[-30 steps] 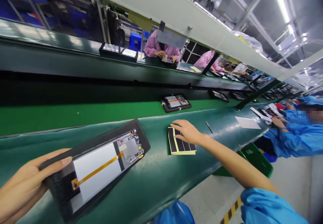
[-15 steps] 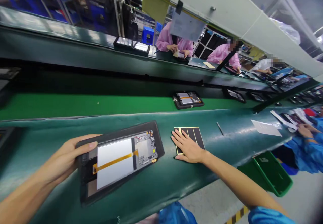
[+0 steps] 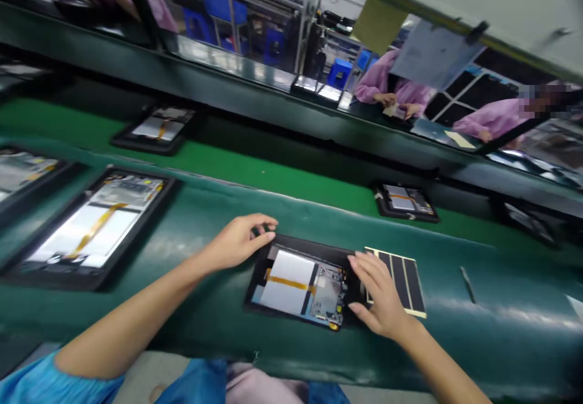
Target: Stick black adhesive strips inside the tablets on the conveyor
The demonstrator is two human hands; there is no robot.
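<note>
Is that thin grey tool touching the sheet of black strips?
Apart: the head view shows bare green bench between the tool and the sheet's right edge.

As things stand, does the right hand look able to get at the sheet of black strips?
Probably yes: the right hand is beside the sheet of black strips, overlapping it in view, and nothing visible covers the sheet's right part.

- Green surface (image 3: 291,352), 6 o'clock; sheen at 4.
- Pale floor (image 3: 157,364), 7 o'clock.
- Far ledge (image 3: 228,62), 11 o'clock, glossy, glare-streaked.
- Metal post (image 3: 310,18), 12 o'clock.
- Blue stool (image 3: 339,74), 1 o'clock; olive sheet (image 3: 380,25) hanging above.
- Pale overhead panel (image 3: 514,0), 2 o'clock.
</note>
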